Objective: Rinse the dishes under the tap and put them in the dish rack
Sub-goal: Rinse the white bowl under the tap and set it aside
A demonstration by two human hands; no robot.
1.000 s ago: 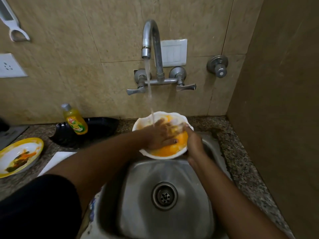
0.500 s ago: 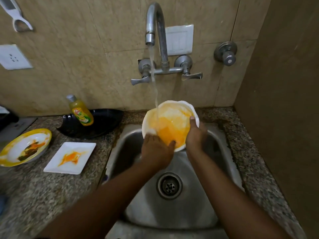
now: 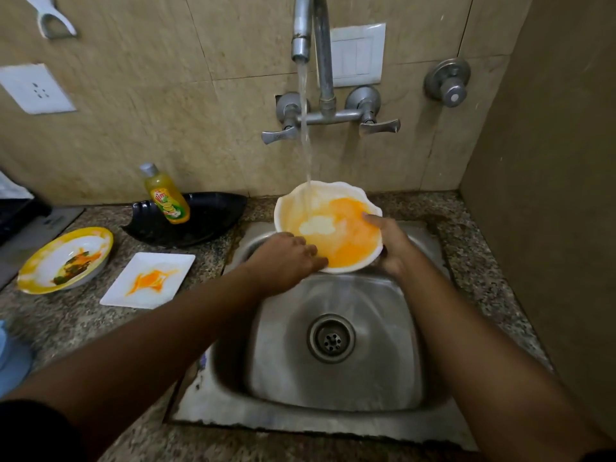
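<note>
Over the steel sink, a person is gripping a white scalloped plate w/ both hands: right hand is clamping the right rim, thumb lying on the upper face; left hand is closing on the near-left edge, fingers reaching onto the stained surface. Plate is being held tilted, face up, directly under the tap, probably so the stream is striking the far side and sheeting orange residue down into the basin. A pale washed patch is showing mid-plate; most of it is looking orange, so rinsing appears early. On the granite counter to the left are waiting a yellow-rimmed plate w/ food scraps, a square white plate w/ orange smear, a black dish and a soap bottle. No dish rack is showing in view. Nothing is blocking the basin.
</note>
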